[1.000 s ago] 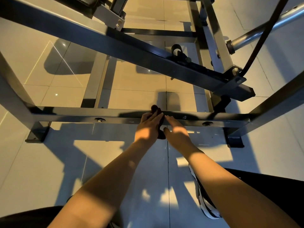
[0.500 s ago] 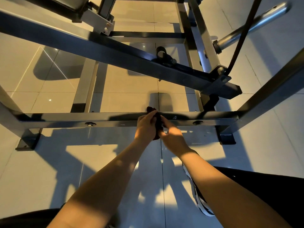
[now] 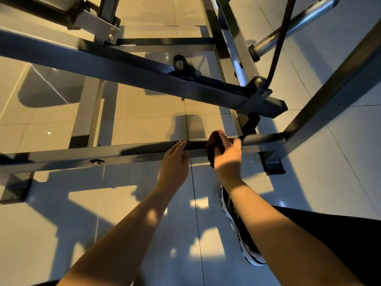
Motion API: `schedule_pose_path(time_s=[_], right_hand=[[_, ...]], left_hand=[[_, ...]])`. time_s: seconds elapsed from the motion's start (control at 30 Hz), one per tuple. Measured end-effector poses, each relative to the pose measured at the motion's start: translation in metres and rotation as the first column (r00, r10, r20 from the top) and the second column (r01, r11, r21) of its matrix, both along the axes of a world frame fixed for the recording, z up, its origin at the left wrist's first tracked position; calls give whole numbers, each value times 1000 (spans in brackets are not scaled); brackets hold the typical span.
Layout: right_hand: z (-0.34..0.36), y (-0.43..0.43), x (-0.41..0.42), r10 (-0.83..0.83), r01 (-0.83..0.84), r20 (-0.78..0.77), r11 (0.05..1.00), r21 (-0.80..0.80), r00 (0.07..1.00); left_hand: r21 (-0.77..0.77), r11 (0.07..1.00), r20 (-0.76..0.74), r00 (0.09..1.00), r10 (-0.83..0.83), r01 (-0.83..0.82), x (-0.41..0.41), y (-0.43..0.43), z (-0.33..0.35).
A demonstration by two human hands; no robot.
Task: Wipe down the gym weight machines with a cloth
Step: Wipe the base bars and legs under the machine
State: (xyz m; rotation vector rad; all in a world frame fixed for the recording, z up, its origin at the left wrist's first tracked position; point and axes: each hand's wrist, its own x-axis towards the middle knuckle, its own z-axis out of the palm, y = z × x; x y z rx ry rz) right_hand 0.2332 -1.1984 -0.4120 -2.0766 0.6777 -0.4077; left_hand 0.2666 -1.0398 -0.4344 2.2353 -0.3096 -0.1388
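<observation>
R hand (image 3: 227,155): fingers clamped on dark crumpled cloth (image 3: 214,140) atop black steel crossbar (image 3: 123,154). L hand (image 3: 175,162): fingers straight, together, touching bar.

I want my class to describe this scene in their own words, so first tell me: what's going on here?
A person is leaning over the low frame of a gym machine and wiping it. Their right hand grips a dark cloth pressed over the low black crossbar, near where it meets the upright on the right. The left hand rests beside it with straight fingers against the same bar, holding nothing. One shoe shows on the tiled floor below.
</observation>
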Motion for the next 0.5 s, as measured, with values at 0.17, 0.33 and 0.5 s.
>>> schedule_pose_path(time_s=[0.17, 0.33, 0.5], right_hand=[[-7, 37, 27, 206, -168, -156, 960, 224, 966], [-7, 47, 27, 330, -332, -163, 943, 15, 930], [-20, -3, 8, -59, 55, 37, 993, 109, 998]], left_hand=[[-9, 1000, -39, 999, 10, -10, 1, 9, -3], [-70, 995, -80, 995, 62, -67, 2, 23, 1], [-31, 999, -39, 998, 41, -42, -4, 21, -6]])
